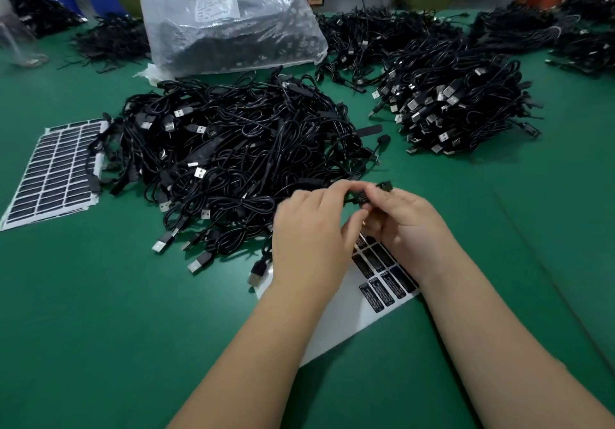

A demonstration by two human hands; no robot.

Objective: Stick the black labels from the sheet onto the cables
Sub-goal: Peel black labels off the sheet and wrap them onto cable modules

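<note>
Green table [100, 295]: both hands pinch one cable end [382, 186]; below them, label sheet [346, 315] partly hidden, print illegible.

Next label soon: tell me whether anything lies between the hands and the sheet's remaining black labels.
Nothing visible does. Both hands, left and right, pinch a cable piece directly above the label sheet; the remaining black labels lie uncovered just below the right hand.
</note>
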